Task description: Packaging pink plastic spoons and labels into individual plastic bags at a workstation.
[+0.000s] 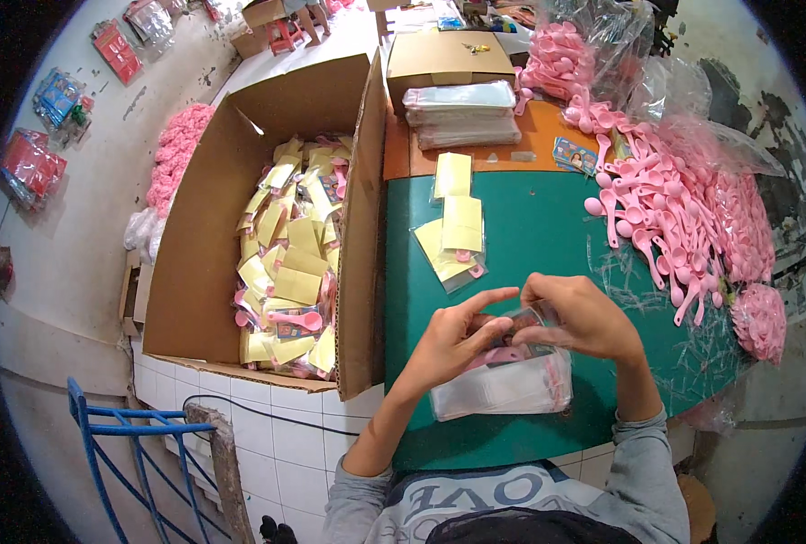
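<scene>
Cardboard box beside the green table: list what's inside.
Inside the cardboard box lies a heap of yellow-carded clear packets, with pink spoons showing among them. Whatever lies beneath the top layer is covered.

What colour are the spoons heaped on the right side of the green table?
The spoons are pink, as the head view shows.

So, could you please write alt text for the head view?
A person's left hand and right hand handle clear plastic above a stack of clear bags on a green tabletop. An open cardboard box of packets stands to the left; pink spoons lie heaped to the right.
</scene>
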The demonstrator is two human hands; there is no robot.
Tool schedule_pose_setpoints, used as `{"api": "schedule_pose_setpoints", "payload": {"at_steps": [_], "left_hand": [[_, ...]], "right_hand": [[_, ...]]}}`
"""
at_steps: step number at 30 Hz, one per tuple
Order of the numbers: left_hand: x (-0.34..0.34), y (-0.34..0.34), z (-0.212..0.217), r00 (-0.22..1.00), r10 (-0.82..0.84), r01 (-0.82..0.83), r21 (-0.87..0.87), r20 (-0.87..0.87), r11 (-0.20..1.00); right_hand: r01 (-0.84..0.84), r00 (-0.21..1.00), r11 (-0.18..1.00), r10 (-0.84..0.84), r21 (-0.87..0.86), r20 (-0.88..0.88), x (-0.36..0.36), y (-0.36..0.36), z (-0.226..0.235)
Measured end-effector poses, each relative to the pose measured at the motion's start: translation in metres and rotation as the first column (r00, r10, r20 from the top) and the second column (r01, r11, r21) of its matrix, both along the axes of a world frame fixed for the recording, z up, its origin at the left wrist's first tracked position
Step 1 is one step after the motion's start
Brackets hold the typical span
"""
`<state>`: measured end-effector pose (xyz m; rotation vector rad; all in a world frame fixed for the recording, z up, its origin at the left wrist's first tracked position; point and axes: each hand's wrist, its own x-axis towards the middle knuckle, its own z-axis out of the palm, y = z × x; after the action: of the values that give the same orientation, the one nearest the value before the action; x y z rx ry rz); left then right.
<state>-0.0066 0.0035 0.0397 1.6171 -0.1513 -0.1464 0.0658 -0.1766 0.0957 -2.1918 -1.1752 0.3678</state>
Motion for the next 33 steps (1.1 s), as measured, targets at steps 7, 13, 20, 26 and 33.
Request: {"api": "schedule_pose_setpoints", "payload": {"at_steps": [7,13,20,26,33], "left_hand": [[-0.005,0.012,0.001,0.999,-0.054,0.047,0.347,0.010,0.937],[-0.029,0.038,-0.028,0.998,-0.055,0.055,-0.016,-0.010,0.998],[-0.037,0.029,-0.019,0.982,-0.030,-0.007,-0.201,-0.184,0.980],[-0.077,-0.004,-0.035,0.956,0.239,-0.215,0.147,-0.169,0.965],[-0.109,-0.012,-0.053,0.914,0.071,-0.215,-0.330,-0.400,0.919]], "right_hand": [[0.009,0.966,0.996,0.014,0.090,-0.259,0.003,-0.013,-0.020],[0.358,0.812,0.927,-0.250,0.112,-0.527,-0.011,-0.028,-0.042],[0.470,0.671,0.881,-0.313,0.058,-0.672,-0.028,-0.037,-0.049],[0.393,0.911,0.896,-0.349,0.205,-0.218,-0.065,-0.008,-0.035],[-0.054,0.997,0.998,0.052,-0.034,-0.058,-0.090,-0.004,-0.053]]}}
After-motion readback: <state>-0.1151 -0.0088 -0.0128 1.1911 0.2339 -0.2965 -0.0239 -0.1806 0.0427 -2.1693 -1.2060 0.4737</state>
